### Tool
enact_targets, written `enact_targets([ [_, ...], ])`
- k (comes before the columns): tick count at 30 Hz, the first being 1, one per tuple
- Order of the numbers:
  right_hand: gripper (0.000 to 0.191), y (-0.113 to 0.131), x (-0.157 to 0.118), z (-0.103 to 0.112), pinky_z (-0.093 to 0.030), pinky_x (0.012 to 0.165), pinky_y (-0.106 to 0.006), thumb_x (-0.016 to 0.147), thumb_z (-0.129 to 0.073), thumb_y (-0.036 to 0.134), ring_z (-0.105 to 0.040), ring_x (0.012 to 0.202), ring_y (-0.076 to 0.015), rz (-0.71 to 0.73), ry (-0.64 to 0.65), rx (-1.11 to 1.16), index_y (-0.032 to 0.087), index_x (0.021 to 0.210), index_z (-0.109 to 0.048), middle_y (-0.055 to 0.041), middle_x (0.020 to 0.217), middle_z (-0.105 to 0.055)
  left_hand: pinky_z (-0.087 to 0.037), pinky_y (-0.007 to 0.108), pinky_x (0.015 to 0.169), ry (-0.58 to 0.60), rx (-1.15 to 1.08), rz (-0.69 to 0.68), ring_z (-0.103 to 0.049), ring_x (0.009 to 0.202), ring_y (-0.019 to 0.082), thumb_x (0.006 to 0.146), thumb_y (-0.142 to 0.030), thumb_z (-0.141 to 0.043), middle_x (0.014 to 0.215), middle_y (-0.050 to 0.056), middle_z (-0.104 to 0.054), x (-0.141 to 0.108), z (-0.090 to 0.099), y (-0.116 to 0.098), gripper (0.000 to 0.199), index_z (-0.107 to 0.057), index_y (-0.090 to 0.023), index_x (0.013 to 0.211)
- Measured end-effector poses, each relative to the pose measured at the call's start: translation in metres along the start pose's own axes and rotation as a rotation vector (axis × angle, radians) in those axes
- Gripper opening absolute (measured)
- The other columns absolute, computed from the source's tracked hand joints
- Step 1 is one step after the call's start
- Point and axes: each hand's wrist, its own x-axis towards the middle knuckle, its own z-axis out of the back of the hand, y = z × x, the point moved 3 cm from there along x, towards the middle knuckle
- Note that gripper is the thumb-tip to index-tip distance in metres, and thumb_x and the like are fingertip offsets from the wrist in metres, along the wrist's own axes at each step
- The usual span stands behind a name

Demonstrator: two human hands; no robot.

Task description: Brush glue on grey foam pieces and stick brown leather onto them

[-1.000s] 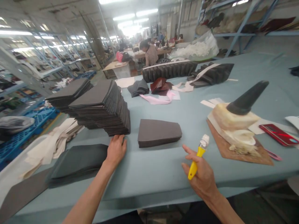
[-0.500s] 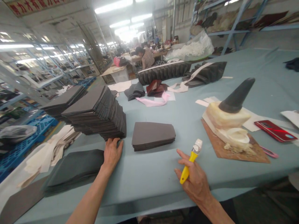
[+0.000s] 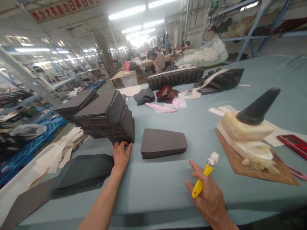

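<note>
My left hand (image 3: pixel 121 156) is at the bottom front corner of a tall stack of dark grey pieces (image 3: pixel 112 118), its fingertips pressed against the lowest layers. My right hand (image 3: pixel 207 191) holds a yellow-handled brush (image 3: pixel 202 179) with whitish matter on its bristles, pointing up and away. Between the hands and a little farther back lies a low pile of grey pieces (image 3: pixel 163 143). A dark green-grey pile (image 3: pixel 82 174) sits left of my left wrist.
At the right, a glue-crusted block with a black cone (image 3: pixel 259 107) stands on a brown board (image 3: pixel 237 163), near a red phone (image 3: pixel 294 143). Cloth scraps (image 3: pixel 166 94) and rowed dark pieces (image 3: pixel 176 78) lie farther back. A person (image 3: pixel 157 60) bends over a distant table.
The view has shifted, so most things appear slightly farther right or lower. My left fingers have drawn closer together at the stack's base. The brush remains in my right hand.
</note>
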Motion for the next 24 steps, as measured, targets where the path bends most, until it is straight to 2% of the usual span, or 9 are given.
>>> enact_targets([
  [5, 0.026, -0.002, -0.004, 0.000, -0.065, 0.079, -0.037, 0.113, -0.054, 0.049, -0.085, 0.105, -0.0261, -0.003, 0.018, -0.048, 0.023, 0.110, -0.058, -0.0160, 0.130, -0.082, -0.064, 0.049, 0.104, 0.006, -0.012, 0.010, -0.070, 0.119, 0.026, 0.102, -0.049, -0.072, 0.136, 0.012, -0.069, -0.001, -0.004, 0.001, 0.044, -0.067, -0.019, 0.134],
  [13, 0.030, -0.005, -0.009, 0.000, -0.064, 0.073, -0.033, 0.112, -0.055, 0.051, -0.086, 0.099, -0.0247, -0.007, 0.050, -0.071, 0.022, 0.112, -0.059, -0.0161, 0.129, -0.082, -0.063, 0.050, 0.105, 0.012, -0.064, 0.029, -0.069, 0.120, 0.026, 0.103, -0.048, -0.071, 0.137, 0.012, -0.069, -0.008, -0.005, 0.000, 0.043, -0.067, -0.019, 0.134],
  [24, 0.035, -0.015, -0.025, -0.006, -0.065, 0.081, -0.035, 0.109, -0.058, 0.056, -0.084, 0.106, -0.0254, -0.103, 0.094, -0.067, 0.022, 0.117, -0.060, -0.0136, 0.138, -0.079, -0.063, 0.050, 0.105, 0.035, -0.117, 0.051, -0.069, 0.121, 0.026, 0.102, -0.049, -0.072, 0.138, 0.012, -0.069, -0.001, -0.011, 0.005, 0.045, -0.067, -0.019, 0.135],
])
